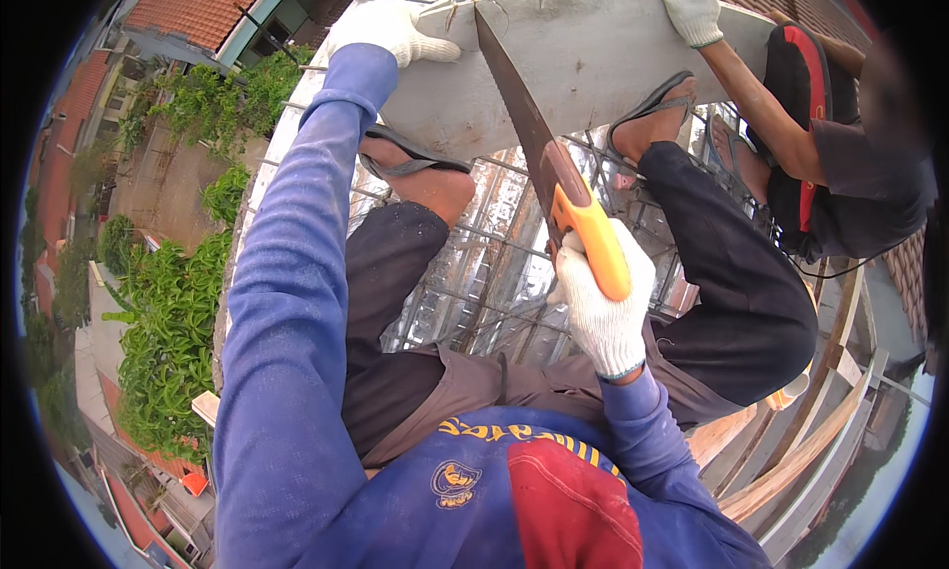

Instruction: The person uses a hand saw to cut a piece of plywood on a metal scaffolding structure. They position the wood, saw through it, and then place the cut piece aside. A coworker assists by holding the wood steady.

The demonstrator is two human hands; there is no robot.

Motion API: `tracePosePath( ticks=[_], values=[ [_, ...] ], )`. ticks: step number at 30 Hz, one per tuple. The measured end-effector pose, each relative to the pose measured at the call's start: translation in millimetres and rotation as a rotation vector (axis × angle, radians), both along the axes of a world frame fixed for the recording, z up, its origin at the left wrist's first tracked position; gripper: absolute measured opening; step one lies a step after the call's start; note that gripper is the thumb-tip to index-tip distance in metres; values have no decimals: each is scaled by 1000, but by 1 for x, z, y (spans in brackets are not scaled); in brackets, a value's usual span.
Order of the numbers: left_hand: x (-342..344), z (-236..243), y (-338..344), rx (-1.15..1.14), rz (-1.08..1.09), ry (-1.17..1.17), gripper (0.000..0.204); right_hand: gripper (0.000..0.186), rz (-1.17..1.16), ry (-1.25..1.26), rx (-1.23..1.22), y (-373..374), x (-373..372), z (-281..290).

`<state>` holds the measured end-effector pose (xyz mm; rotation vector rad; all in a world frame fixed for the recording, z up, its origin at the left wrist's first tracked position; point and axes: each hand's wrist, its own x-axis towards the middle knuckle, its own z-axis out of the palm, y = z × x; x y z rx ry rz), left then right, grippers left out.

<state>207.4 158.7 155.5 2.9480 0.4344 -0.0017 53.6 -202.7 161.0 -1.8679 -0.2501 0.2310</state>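
A wide grey board [583, 60] stands on edge in front of me. My left hand [390, 33], in a white knit glove, grips its upper left edge; the thumb lies on the near face and the other fingers are partly hidden. In my gloved right hand [605, 297] is the orange handle of a handsaw [529, 114], with fingers wrapped round it. The blade slants up and leftward to the board's top edge, right of my left hand. Another person's gloved hand [687, 10] rests on the board's top edge farther right.
Beneath my sandalled feet runs a grid of steel rebar [474, 238] over shiny metal sheeting. The co-worker [840, 164] crouches close at right. Wooden planks [806, 450] lie at lower right. Beyond the left edge, a leafy tree [173, 342] and a yard show far below.
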Motion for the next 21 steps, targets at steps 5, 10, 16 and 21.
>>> tracePosePath(
  ticks=[5,10,16,21],
  values=[
    [4,1,6,-29,-45,67,68,21,16,64,106,20,18,-16],
    [-1,8,5,-7,-2,67,71,20,-38,-21,-54,-22,-24,-5],
    [-2,15,-15,86,6,-12,75,15,-8,-248,84,88,82,-7],
    [-4,14,-1,51,-26,18,74,18,-66,-121,42,23,-6,34]
  ],
)
